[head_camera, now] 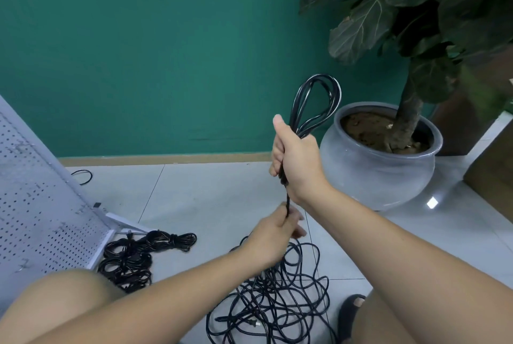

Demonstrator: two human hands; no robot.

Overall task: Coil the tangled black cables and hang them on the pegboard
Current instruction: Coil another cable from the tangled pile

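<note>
Our knee (63, 296) sits at seven o'clock; left hand (274, 238) pinches the cable tail (288, 202), right hand (297, 160) at twelve grips the coil (319, 77). Mid-coiling, we judge; next, feed another loop up.

The person's two forearms are bare along all the length that is visible, down to the left hand (273, 235) and the right hand (294, 160). The left knee (63, 296) is bare also, and so is the right leg (394, 324). One foot wears a black sandal (347, 317) with an open front, where a toe (359, 301) shows.
</note>
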